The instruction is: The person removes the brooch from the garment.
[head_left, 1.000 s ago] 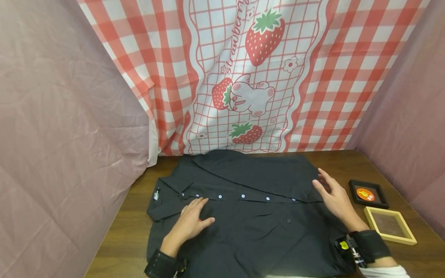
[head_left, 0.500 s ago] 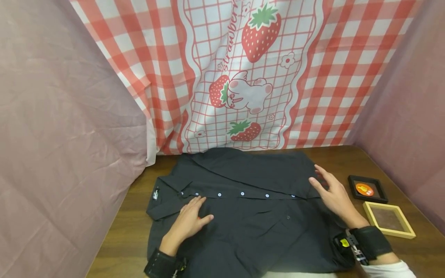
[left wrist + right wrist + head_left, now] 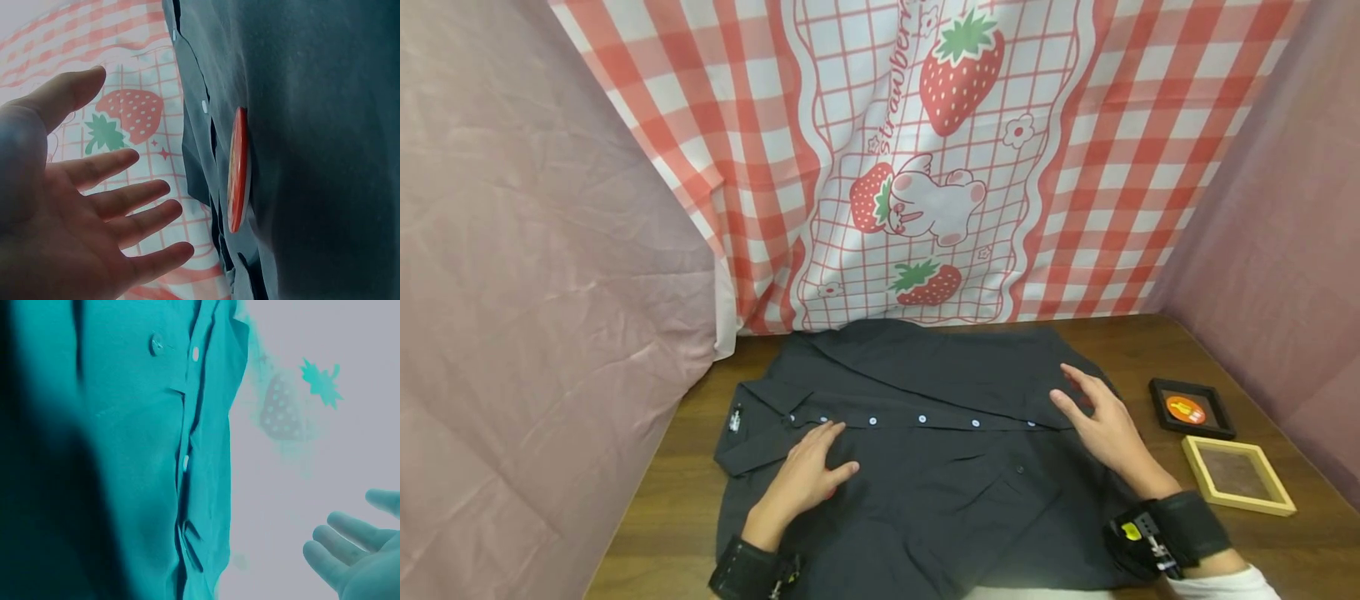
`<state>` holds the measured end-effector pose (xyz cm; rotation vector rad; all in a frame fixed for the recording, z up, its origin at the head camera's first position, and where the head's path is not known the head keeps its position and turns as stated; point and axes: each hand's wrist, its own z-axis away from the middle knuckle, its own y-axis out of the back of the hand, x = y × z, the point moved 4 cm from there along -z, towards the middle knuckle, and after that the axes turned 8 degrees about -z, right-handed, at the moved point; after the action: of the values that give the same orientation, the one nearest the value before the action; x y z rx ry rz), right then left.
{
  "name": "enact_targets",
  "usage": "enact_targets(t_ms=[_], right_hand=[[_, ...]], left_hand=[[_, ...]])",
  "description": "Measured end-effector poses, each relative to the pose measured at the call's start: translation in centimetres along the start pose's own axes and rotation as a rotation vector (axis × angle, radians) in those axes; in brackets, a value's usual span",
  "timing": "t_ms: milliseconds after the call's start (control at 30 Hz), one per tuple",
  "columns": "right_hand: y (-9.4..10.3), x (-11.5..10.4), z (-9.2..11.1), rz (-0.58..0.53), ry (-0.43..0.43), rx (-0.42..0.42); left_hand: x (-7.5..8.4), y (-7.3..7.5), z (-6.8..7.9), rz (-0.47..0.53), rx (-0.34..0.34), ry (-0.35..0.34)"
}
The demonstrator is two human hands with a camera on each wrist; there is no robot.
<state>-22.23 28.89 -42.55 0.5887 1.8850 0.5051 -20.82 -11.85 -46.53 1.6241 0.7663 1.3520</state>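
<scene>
A dark button-up shirt (image 3: 940,500) lies spread on the table, collar toward the left and its row of pale buttons running across. My left hand (image 3: 805,471) hovers over the shirt's chest below the collar, fingers spread and holding nothing. Close by it, a round badge with a red rim (image 3: 237,172) sits on the shirt in the left wrist view; the hand mostly hides it from the head view. Over the hem end at the right, my right hand (image 3: 1105,425) is held with fingers apart and nothing in them. The right wrist view shows its loose fingers (image 3: 340,550).
To the right on the wooden table (image 3: 655,508) lie a black square frame (image 3: 1221,425) with an orange round badge (image 3: 1186,409) inside and a pale yellow frame (image 3: 1247,505). A strawberry-print cloth (image 3: 925,125) hangs behind; pinkish curtains (image 3: 550,292) close off both sides.
My right hand has drifted left and slightly down over the shirt. The left hand stays nearly in place. The head view has shifted slightly.
</scene>
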Motion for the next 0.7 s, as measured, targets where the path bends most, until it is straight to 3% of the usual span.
enact_targets(t_ms=[700], right_hand=[[-1.5,-1.0,0.2,0.009,0.039,-0.002]], left_hand=[[0.2,0.3,-0.2,0.018,0.004,-0.019]])
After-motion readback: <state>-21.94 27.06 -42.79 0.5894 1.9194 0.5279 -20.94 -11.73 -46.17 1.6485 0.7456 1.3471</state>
